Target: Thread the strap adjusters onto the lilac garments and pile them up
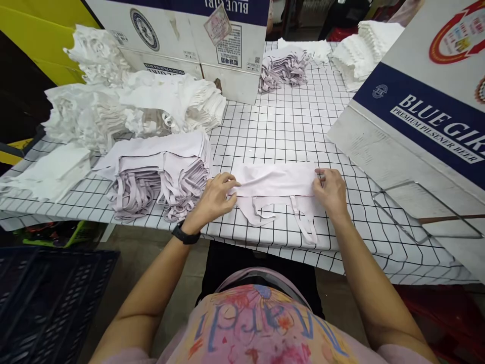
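A pale pink strappy garment (276, 188) lies folded flat on the checked tablecloth (280, 126) in front of me. My left hand (215, 196) pinches its left edge with curled fingers. My right hand (330, 190) grips its right edge, fingers bent over the fabric. Thin straps hang from the garment toward the table's near edge. A black watch is on my left wrist.
A stack of folded pink garments (159, 177) sits left of my hands, with white fabric piles (113, 101) behind it. Cardboard beer boxes stand at the back (197, 35) and at the right (424, 131). More stacks (284, 65) lie far back. A dark crate (45, 298) is on the floor at left.
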The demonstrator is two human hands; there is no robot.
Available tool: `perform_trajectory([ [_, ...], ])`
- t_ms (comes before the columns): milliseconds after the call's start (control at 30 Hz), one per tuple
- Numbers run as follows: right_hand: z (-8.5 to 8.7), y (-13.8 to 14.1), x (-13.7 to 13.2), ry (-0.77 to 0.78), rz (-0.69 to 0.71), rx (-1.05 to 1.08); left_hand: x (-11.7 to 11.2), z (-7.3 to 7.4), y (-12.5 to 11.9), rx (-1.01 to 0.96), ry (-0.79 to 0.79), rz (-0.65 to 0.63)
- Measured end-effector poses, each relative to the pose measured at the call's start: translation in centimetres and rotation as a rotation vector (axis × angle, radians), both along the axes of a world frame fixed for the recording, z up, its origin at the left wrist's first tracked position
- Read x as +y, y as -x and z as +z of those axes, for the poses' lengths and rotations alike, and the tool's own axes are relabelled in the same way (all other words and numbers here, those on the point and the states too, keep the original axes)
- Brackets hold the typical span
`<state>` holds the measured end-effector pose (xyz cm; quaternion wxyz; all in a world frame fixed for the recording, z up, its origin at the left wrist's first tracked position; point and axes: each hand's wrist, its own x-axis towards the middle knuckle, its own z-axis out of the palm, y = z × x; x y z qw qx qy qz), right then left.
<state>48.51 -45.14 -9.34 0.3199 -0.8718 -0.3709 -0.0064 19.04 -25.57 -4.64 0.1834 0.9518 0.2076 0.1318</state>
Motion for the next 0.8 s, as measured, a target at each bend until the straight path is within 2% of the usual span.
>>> perform_trajectory([
  [100, -0.1, -1.8, 1.5, -0.001, -0.076, 0.025, 1.3, 0.3, -1.7, -0.069, 0.031, 0.014],
  [233, -0.8, -4.3, 3.3, -0.007, -0.110, 0.058, 3.9, -1.5, -5.1, -0.035, 0.001, 0.113],
  [367, -1.5, -5.3, 3.7, -0.025, -0.073, 0.068, 5.9, -2.9, -7.2, 0.023, -0.008, 0.077],
  [433, -1.7, -5.3, 3.7, -0.043, -0.093, 0.048, 6.5, -2.8, -7.7, 0.065, -0.005, 0.055],
  [567, -1.4, -5.1, 3.9, -0.027, -0.066, 0.033, 7.2, -2.4, -7.8, 0.149, -0.001, 0.094],
  [667, -0.5, -4.9, 4.0, -0.011, -0.039, 0.097, 7.9, -2.5, -7.5, 0.133, -0.016, 0.108],
  [800, 1.0, -4.2, 3.6, -0.111, -0.129, 0.212, 8.2, -2.2, -7.1, 0.048, 0.015, 0.141],
])
